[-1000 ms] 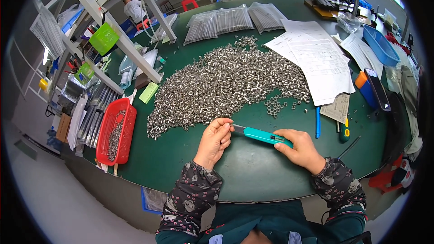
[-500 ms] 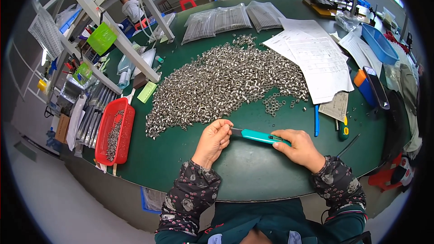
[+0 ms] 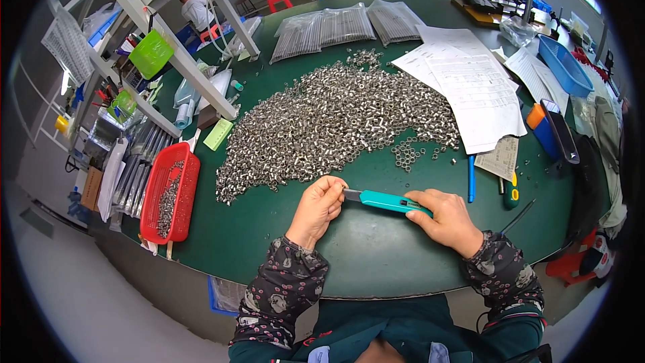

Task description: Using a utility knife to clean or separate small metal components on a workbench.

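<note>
The right hand [image 3: 447,218] was wrapped around the handle of a teal utility knife [image 3: 386,201], which lay crosswise above the near part of the green surface [image 3: 376,255], its blade [image 3: 351,195] pointing left. The left hand [image 3: 316,207] had thumb and forefinger pinched together right at the blade's end, on what looked like a small metal piece [image 3: 343,186], mostly hidden by the fingertips. The likeliest mishap was a cut: with the tip so close to bare skin, a push that met little resistance, or a piece that turned in the pinch, could have sent the edge into the left thumb or forefinger. The right fingers rested near the dark slider on the handle, so a careless press might have shifted the blade, if its lock was loose. Something so small could also have popped free under sideways force and rolled into the big pile of metal rings [image 3: 329,121] on the far side, where it would have been hard to pick out again. The loose rings [image 3: 406,154] in front of the pile's right end lay near the knife, and a wide swing to the far side could have scattered them toward the papers [image 3: 480,107] at the right.
</note>
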{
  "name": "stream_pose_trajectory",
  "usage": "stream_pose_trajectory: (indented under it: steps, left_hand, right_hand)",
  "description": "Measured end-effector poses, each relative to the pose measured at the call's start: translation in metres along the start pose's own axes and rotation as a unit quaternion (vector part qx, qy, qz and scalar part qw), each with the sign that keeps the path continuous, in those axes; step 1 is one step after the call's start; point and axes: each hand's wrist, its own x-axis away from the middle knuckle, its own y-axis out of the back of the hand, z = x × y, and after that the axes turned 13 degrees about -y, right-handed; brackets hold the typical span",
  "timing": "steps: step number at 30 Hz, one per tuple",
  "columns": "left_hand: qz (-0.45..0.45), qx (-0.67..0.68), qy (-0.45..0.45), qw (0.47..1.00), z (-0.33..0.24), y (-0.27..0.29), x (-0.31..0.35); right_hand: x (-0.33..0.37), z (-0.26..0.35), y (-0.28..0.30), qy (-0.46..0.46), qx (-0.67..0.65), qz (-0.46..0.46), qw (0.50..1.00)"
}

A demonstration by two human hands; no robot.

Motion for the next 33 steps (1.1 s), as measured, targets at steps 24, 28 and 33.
stream_pose_trajectory:
  steps: [24, 28, 33]
  left_hand:
    - [-0.014, -0.02, 0.017, 1.0, 0.001, 0.0018, 0.0007]
    - [-0.014, -0.028, 0.02, 0.999, -0.0009, 0.0002, 0.0009]
    - [-0.017, -0.033, 0.03, 0.999, -0.0035, -0.0007, 0.0014]
  right_hand:
    - [0.0005, 0.0029, 0.0024, 0.012, 0.021, 0.0, 1.0]
    - [0.0009, 0.0033, 0.0025, 0.012, 0.023, 0.0, 1.0]
    - [0.0012, 0.0048, 0.0037, 0.016, 0.033, -0.005, 0.999]
